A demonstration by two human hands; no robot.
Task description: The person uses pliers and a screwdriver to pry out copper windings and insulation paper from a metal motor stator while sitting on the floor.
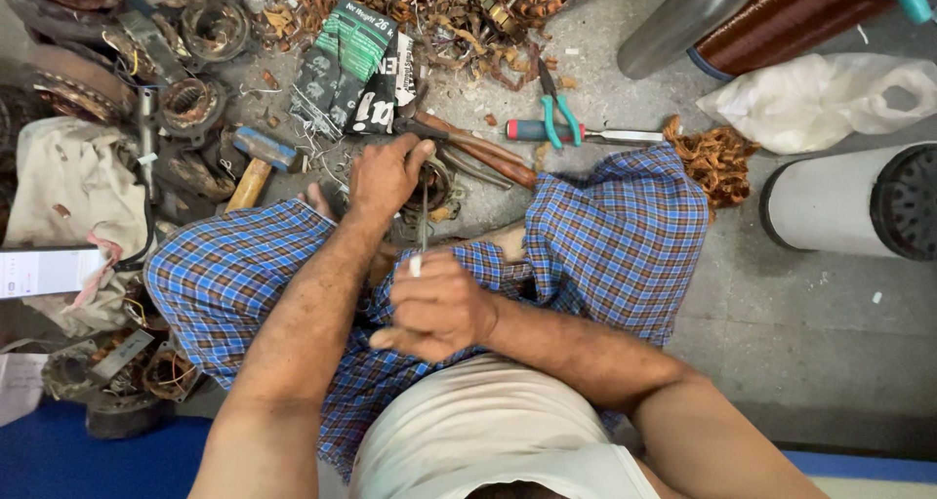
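Note:
I sit cross-legged on a concrete floor in blue checked cloth. My left hand (387,174) presses down on a small round motor stator (438,189) resting between my feet. My right hand (436,307) is closed around the handle of a thin metal tool (424,216), whose shaft runs up into the stator. The stator is mostly hidden under my left hand.
Large shears with brown handles (478,153), green-handled pliers (556,109) and a screwdriver (576,133) lie ahead. A hammer (256,162) lies at the left among old stators. Copper scrap (717,158), a copper wire spool (781,16), a white bag (820,99) and a cylinder (839,201) stand at the right.

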